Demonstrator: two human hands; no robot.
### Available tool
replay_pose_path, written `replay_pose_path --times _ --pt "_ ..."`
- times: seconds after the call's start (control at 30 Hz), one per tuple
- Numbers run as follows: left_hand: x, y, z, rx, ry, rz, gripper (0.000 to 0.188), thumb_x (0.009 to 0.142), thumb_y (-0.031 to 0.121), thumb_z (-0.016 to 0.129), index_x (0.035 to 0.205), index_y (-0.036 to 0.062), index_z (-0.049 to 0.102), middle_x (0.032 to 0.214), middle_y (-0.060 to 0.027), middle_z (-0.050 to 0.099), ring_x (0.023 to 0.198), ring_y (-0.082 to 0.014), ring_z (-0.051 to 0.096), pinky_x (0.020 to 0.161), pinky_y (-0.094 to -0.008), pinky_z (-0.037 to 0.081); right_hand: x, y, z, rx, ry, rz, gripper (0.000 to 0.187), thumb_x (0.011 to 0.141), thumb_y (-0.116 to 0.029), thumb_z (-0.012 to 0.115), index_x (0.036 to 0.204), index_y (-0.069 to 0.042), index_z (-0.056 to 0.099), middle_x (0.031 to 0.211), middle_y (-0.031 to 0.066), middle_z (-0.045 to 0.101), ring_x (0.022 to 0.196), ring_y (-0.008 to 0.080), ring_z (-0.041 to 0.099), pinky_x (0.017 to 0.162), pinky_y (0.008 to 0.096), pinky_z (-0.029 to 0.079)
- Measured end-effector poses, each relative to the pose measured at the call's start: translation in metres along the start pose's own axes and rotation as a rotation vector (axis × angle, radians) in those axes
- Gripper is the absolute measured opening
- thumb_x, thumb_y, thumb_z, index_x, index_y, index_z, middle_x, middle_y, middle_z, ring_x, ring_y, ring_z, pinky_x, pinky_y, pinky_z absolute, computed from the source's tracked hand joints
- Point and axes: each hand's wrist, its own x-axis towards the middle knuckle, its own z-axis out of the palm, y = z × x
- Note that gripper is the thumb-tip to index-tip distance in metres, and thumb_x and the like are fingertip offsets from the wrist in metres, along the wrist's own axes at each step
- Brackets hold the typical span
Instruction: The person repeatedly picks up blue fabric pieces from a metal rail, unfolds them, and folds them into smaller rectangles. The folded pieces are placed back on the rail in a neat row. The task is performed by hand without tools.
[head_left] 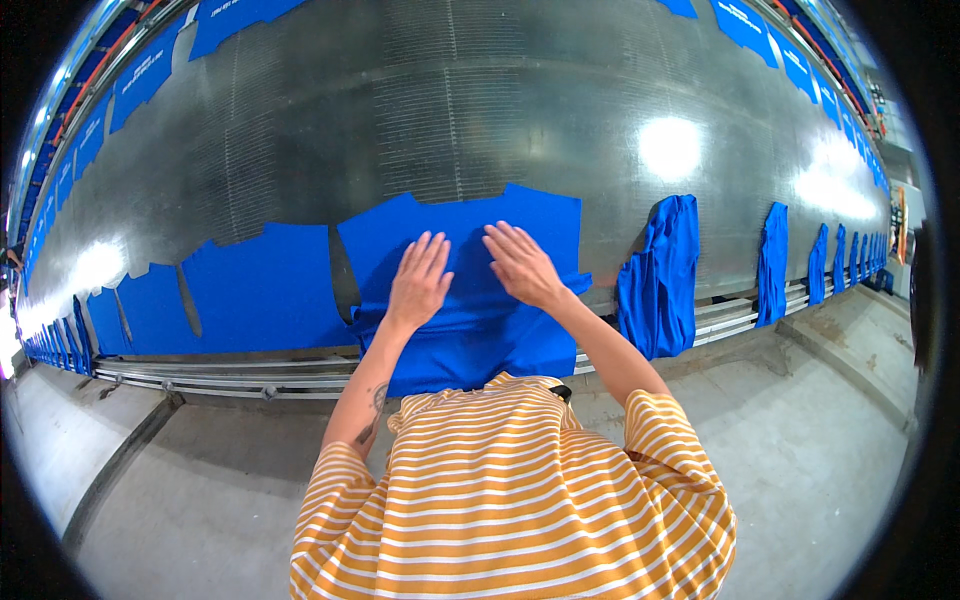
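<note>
A blue cut fabric panel (466, 300) lies on the long dark table (540, 115) right in front of me. Its far part is spread smooth, while folds bunch up across the part nearer my body and hang toward the table's edge. My left hand (420, 282) rests flat on the panel's left half, fingers stretched out and pointing away from me. On the right half lies my right hand (526, 268), palm down with its fingers extended and slanting inward. Neither hand grips anything.
To the left, more blue panels (265, 288) lie flat along the near edge. Crumpled blue fabric (660, 278) and narrower folded pieces (772, 265) line the right side. Printed blue panels (745, 28) lie along the far edge. A metal rail (230, 382) runs along the near side.
</note>
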Motion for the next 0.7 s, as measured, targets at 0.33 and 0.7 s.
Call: replay_pose_path --times 0.33,0.7 --pt "0.059 -0.016 0.037 0.073 -0.058 0.008 0.068 0.095 0.028 0.044 0.152 -0.0022 0.023 0.160 -0.0180 0.019 0.148 -0.0327 0.018 0.120 -0.0484 0.016 0.056 0.010 0.032 -0.097 -0.078 -0.005 0.065 0.093 -0.030 0.050 0.147 0.003 0.033 0.156 0.0185 0.028 0.146 0.0325 0.024 0.120 0.0445 0.020" --pt "0.039 -0.024 0.031 0.201 -0.029 -0.241 0.084 0.093 0.045 0.052 0.152 -0.0037 0.017 0.160 -0.0236 0.011 0.149 -0.0403 0.009 0.118 -0.0574 0.010 0.040 0.022 0.024 -0.162 -0.121 0.126 0.082 0.094 -0.054 0.045 0.151 0.002 0.023 0.160 0.0196 0.016 0.149 0.0343 0.014 0.121 0.0467 0.014"
